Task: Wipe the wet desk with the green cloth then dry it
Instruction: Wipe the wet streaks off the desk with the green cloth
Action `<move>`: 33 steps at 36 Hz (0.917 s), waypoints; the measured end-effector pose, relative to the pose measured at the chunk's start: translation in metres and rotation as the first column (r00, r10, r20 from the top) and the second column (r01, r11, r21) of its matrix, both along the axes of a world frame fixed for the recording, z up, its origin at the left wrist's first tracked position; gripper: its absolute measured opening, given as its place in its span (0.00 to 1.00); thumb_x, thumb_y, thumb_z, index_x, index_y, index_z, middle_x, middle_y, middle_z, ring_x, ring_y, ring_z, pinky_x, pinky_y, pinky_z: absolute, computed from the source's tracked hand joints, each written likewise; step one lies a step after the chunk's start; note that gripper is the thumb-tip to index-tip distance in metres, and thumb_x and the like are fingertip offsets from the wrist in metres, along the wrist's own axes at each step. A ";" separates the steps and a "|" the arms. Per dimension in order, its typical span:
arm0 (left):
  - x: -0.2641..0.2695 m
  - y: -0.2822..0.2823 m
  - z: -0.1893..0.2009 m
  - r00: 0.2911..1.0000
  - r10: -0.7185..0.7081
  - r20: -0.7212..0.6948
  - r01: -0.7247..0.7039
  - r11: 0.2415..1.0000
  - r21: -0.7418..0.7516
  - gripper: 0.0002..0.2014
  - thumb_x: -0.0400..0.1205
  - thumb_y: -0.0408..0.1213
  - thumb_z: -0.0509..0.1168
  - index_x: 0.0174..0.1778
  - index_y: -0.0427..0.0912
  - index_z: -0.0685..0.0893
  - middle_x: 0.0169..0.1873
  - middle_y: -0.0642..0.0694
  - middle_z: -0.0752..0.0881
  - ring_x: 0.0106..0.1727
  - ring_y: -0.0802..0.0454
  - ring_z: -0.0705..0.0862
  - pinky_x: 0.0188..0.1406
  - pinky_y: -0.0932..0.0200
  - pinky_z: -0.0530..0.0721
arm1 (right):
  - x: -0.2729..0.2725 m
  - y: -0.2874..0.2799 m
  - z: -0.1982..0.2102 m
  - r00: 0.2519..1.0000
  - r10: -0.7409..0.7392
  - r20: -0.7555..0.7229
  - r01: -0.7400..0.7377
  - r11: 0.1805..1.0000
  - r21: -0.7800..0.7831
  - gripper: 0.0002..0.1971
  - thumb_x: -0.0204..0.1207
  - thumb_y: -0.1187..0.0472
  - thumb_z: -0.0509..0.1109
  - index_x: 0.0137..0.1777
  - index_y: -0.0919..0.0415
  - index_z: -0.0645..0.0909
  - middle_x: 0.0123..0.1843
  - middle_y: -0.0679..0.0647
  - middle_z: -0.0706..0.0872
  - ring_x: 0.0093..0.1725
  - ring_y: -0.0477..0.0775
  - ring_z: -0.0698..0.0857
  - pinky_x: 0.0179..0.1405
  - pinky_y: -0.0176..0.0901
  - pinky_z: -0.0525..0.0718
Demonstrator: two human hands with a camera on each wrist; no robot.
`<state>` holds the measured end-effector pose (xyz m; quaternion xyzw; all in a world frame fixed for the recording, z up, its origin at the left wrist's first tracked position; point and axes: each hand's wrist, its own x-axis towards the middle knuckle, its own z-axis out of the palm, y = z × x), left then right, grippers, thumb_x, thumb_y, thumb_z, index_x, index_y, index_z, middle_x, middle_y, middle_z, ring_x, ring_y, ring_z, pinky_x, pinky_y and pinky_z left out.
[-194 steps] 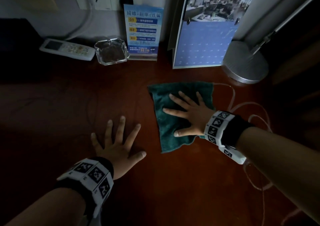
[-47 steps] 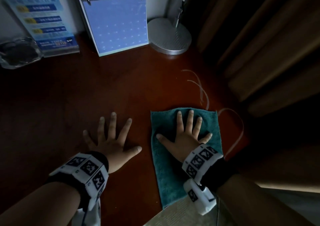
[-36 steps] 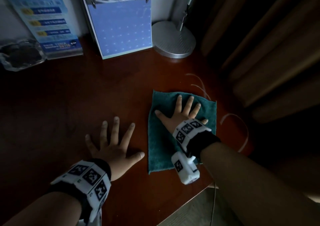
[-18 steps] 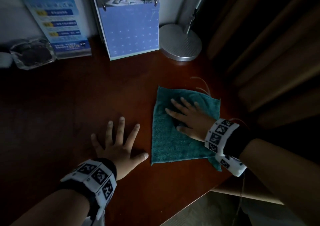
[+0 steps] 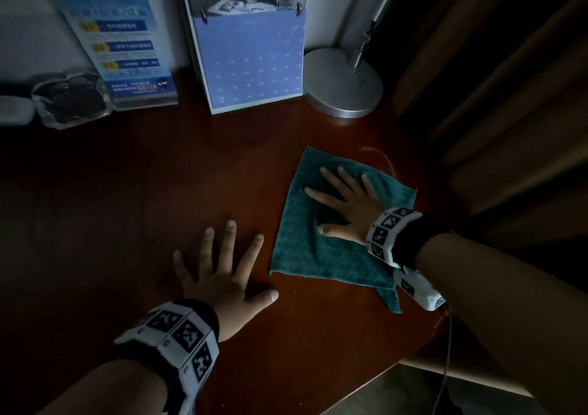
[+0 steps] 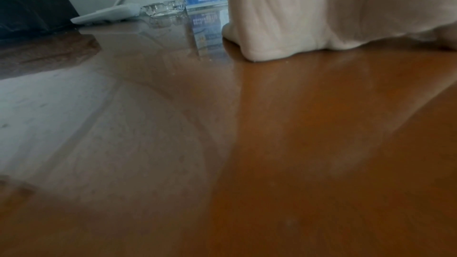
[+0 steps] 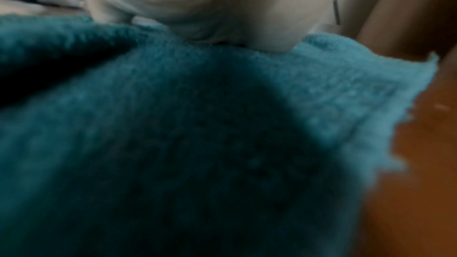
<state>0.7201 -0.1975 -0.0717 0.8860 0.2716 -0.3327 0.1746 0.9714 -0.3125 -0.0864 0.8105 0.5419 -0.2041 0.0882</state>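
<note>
Left hand [image 5: 222, 282] flat, fingers [image 5: 229, 239] spread; right hand [image 5: 346, 206] flat, palm down, fingers straight.

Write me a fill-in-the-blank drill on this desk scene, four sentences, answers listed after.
1. The right hand presses flat on the ____ cloth.
2. The left hand rests with fingers spread on the bare ____.
3. The lamp base stands to the ____ of the calendar.
4. The glass ashtray sits on the ____ side of the desk.

Answers: green; desk; right; left

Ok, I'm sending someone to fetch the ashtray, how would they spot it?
Look along the back edge of the desk by the wall. Left of the blue leaflet stand sits the ashtray, the only clear glass thing there.
</note>
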 end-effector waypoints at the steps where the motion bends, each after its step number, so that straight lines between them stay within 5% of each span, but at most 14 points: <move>1: 0.000 0.000 0.000 1.000 0.001 0.002 -0.001 1.000 -0.001 0.42 0.73 0.76 0.42 0.72 0.68 0.21 0.63 0.53 0.10 0.76 0.41 0.20 0.70 0.23 0.32 | 0.001 0.003 0.000 1.000 -0.021 0.001 0.021 1.000 0.010 0.36 0.75 0.29 0.55 0.71 0.23 0.32 0.80 0.38 0.26 0.81 0.52 0.28 0.77 0.68 0.30; 16: -0.001 0.002 0.002 1.000 0.002 -0.010 -0.002 1.000 -0.019 0.43 0.73 0.76 0.43 0.72 0.69 0.21 0.63 0.53 0.10 0.75 0.41 0.19 0.69 0.24 0.31 | 0.048 0.028 -0.003 0.939 -0.343 0.008 0.343 0.939 0.010 0.37 0.71 0.25 0.53 0.76 0.23 0.37 0.83 0.40 0.31 0.83 0.53 0.33 0.77 0.70 0.38; 33: 0.002 0.001 0.003 1.000 0.002 -0.026 -0.002 1.000 -0.003 0.43 0.73 0.76 0.42 0.72 0.68 0.21 0.64 0.52 0.10 0.76 0.41 0.20 0.70 0.23 0.32 | 0.044 -0.054 0.003 0.845 -0.533 0.035 0.535 0.844 -0.045 0.38 0.70 0.25 0.54 0.74 0.22 0.33 0.82 0.40 0.27 0.82 0.52 0.31 0.78 0.69 0.38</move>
